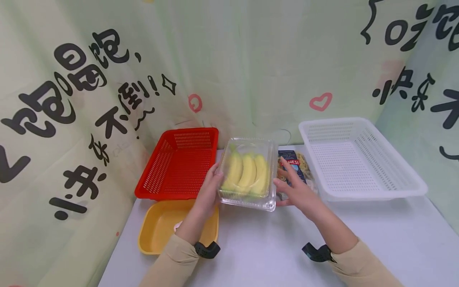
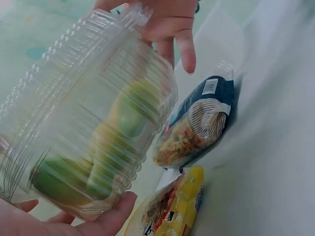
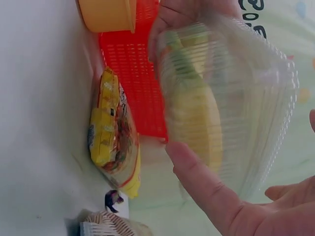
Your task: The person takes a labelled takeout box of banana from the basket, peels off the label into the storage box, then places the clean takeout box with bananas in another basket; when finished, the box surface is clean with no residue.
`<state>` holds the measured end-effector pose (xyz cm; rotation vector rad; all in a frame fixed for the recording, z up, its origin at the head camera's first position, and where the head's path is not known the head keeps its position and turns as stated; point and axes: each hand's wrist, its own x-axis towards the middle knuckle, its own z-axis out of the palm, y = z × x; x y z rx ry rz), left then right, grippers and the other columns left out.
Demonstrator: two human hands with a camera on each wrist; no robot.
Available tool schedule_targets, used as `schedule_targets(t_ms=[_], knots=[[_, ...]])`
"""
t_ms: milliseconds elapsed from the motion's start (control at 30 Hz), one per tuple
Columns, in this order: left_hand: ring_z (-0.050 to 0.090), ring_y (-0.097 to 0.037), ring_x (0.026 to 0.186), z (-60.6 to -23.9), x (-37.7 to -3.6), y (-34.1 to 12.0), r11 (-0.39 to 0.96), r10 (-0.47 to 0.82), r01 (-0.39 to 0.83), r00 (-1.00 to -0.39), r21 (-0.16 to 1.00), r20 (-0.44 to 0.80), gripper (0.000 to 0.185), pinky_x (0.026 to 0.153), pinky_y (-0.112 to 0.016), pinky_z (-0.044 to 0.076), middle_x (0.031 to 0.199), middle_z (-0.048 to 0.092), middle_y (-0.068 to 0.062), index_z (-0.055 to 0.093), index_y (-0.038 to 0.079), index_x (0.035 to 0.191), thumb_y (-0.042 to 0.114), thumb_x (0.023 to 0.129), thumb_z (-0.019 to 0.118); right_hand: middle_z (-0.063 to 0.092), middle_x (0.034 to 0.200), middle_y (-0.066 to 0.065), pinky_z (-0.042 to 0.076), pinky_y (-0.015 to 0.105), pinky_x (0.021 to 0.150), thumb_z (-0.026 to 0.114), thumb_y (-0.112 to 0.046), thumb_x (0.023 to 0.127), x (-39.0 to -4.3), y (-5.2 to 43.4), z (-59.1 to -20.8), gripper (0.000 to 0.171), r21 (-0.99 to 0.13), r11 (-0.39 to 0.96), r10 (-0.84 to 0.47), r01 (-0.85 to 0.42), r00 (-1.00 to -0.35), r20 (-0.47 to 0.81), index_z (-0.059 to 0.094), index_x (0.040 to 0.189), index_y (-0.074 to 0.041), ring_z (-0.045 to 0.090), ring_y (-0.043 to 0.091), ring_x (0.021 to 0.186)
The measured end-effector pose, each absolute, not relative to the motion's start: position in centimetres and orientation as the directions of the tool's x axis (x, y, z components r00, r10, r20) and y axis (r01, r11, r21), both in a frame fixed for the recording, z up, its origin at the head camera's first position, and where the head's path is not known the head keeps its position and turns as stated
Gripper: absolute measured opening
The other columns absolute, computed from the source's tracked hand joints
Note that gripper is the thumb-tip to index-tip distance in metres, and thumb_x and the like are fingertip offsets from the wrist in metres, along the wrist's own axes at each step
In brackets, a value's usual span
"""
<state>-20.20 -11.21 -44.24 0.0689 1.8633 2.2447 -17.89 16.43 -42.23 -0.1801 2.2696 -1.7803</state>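
Fingers (image 1: 213,175) of my left hand (image 1: 208,194) curl round the left side of the clear ribbed plastic clamshell box of yellow-green bananas (image 1: 247,173), thumb under its rim, and I hold it tilted up off the white bench (image 1: 376,239), between the red slotted plastic basket (image 1: 179,163) and the white slotted plastic basket (image 1: 358,157). My right hand (image 1: 297,189) has its fingers straight and spread, just beside the box's right edge; whether it touches, I cannot tell. I judge the risk is a one-sided hold: the smooth box could slip or twist from my left hand, the lid could pop, or the bananas slide to the low end and tip it. My right hand could also nudge the dark blue bag of pasta (image 1: 295,167) lying beneath it. From my head I see both baskets and the yellow plastic tub (image 1: 161,227) under my left forearm, but the box hides what lies below it; the left wrist view shows a yellow snack packet (image 2: 177,209) on the bench next to the pasta bag.
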Motion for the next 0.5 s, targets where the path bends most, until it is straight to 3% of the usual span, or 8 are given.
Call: schedule_targets(t_ms=[133,333,500], knots=[[0.042,-0.029,0.138,-44.33,-19.83,-10.99,-0.111,0.173,-0.129,-0.979,0.985,-0.109,0.057,0.111,-0.05,0.042,0.157,0.031,-0.002,0.026,0.041,0.151,0.045,0.1,0.05,0.014,0.164,0.018,0.061,0.043,0.074,0.055,-0.045,0.099,-18.1,16.13,-42.17,0.078,-0.959,0.279,-0.255,0.05,-0.959,-0.125,0.003,0.156,-0.046,0.046,0.051,0.13],[0.043,-0.027,0.139,-44.14,-19.52,-10.88,-0.101,0.177,-0.137,-0.977,0.985,-0.118,0.057,0.11,-0.048,0.043,0.158,0.031,0.001,0.027,0.045,0.15,0.049,0.098,0.052,0.016,0.161,0.02,0.061,0.042,0.072,0.057,-0.043,0.098,-18.49,16.19,-42.25,0.078,-0.953,0.299,-0.271,0.043,-0.954,-0.128,0.006,0.156,-0.047,0.051,0.049,0.125],[0.043,-0.027,0.137,-43.74,-19.52,-11.15,-0.094,0.184,-0.157,-0.973,0.983,-0.138,0.057,0.11,-0.047,0.044,0.157,0.031,0.002,0.026,0.045,0.149,0.048,0.098,0.052,0.013,0.163,0.022,0.061,0.043,0.071,0.057,-0.043,0.098,-18.77,16.02,-42.11,0.077,-0.953,0.299,-0.28,0.041,-0.951,-0.129,0.006,0.155,-0.049,0.045,0.052,0.13]])
